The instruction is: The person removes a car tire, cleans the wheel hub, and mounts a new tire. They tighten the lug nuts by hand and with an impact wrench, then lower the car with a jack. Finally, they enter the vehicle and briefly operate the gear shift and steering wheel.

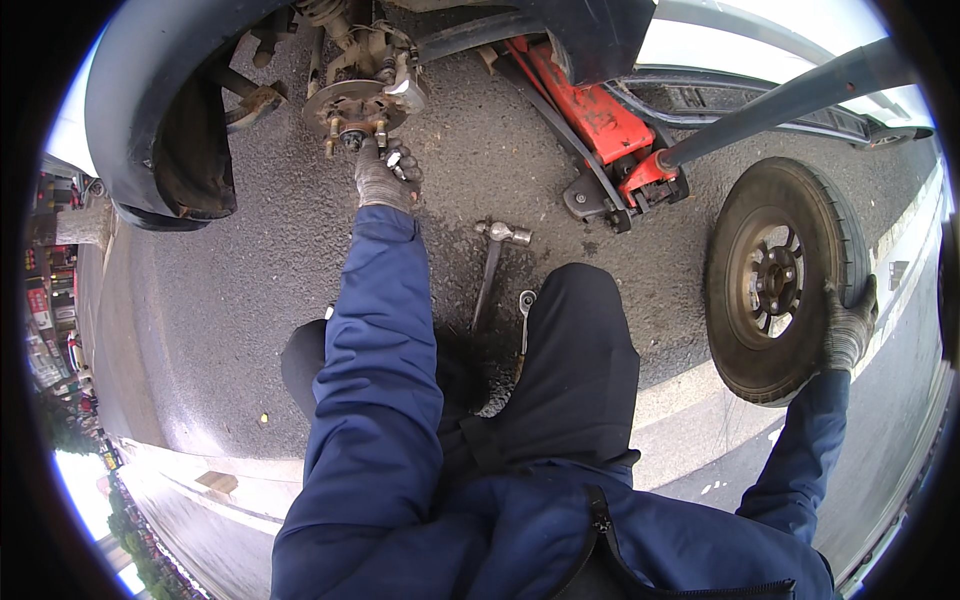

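Note:
My left hand (385, 182), in a grey glove, reaches to the rusty wheel hub (355, 105) under the raised fender. Its fingers are bent closed beside the lower wheel studs, with something small and shiny showing between them; I cannot make out what. My right hand (848, 330), gloved too, grips the outer edge of a wheel (728, 300) with a black tyre and a dull metal rim. This wheel is on its edge on the ground at the right, leaning a little. A ball-peen hammer (490, 270) and a ratchet wrench (526, 305) lie between my knees.
A red floor jack (600, 115) stands under the vehicle, its long grey handle (780, 105) slanting up to the right. The dark fender (150, 110) curves round at the upper left. A pale kerb strip (685, 400) crosses the asphalt behind my knees.

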Demonstrator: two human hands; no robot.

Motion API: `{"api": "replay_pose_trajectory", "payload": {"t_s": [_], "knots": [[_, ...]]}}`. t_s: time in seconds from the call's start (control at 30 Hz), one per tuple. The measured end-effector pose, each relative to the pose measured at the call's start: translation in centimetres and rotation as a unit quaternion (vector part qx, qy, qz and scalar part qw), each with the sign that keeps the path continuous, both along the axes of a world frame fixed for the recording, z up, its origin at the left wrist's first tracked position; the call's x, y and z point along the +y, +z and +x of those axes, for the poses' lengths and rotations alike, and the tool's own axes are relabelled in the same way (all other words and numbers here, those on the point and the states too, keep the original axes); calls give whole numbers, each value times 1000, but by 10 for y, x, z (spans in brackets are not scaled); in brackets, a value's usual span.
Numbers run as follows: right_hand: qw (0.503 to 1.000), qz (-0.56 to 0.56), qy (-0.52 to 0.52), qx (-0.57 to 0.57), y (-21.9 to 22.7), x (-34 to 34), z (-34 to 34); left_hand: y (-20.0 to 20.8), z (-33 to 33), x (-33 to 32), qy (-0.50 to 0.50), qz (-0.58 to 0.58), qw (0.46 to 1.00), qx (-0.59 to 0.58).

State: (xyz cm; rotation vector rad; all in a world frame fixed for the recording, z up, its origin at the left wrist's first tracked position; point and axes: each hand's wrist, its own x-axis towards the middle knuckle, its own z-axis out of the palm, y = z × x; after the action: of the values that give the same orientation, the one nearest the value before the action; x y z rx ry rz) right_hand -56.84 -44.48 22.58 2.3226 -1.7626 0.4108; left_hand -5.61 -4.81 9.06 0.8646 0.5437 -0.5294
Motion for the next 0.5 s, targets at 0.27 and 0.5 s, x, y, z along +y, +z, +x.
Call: {"api": "replay_pose_trajectory", "payload": {"t_s": [0.27, 0.5], "knots": [[1000, -1, 0, 6, 1, 0, -1, -2, 5, 2, -14, -17, 1000, 19], [1000, -4, 1, 3, -2, -1, -2, 3, 2, -3, -3, 21, 1000, -13]]}}
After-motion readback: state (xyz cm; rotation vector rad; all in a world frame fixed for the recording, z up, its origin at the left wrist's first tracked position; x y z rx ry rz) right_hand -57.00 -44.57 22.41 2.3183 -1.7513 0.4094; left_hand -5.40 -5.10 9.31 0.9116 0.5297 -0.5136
